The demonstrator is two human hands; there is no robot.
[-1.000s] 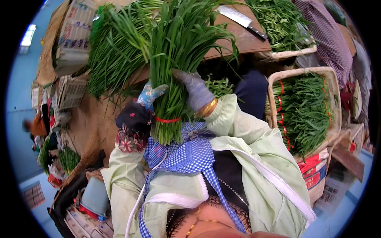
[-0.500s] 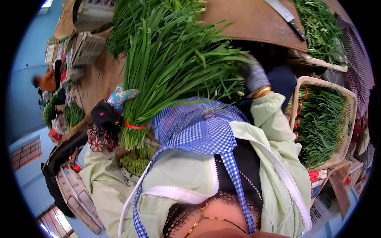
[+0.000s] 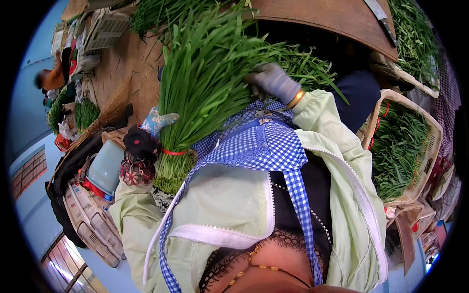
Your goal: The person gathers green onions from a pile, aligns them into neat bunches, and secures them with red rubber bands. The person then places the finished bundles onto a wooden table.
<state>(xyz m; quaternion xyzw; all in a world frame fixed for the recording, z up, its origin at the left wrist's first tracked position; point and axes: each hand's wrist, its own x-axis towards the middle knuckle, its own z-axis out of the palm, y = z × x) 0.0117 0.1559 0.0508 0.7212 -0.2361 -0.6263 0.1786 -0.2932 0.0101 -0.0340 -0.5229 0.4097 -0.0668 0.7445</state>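
Note:
A large bunch of garlic chives point(image 3: 205, 78) stands in front of me, its long flat leaves fanning up and to the right. A red band point(image 3: 174, 152) circles it near the pale cut ends. My left hand point(image 3: 159, 122), in a blue flowered glove, grips the bunch just above the band, thumb across the leaves. On the right side of the leaves is my right hand point(image 3: 277, 83) in a grey glove, its fingers curled in among them; the fingertips are partly hidden. More loose leaves point(image 3: 308, 68) spread beyond that hand, over my lap.
A knife point(image 3: 383, 22) lies on the brown board point(image 3: 322, 22) at the far right. Banded bunches point(image 3: 398, 146) fill a cream crate point(image 3: 436, 146) on my right. At left are a straw broom point(image 3: 110, 110), a pale blue bucket point(image 3: 105, 166) and, farther off, another person point(image 3: 53, 78).
My right hand has moved left from the leaf tips to nearer the middle of the bunch. The bunch stands more upright and sits slightly farther right, with my left hand still on it.

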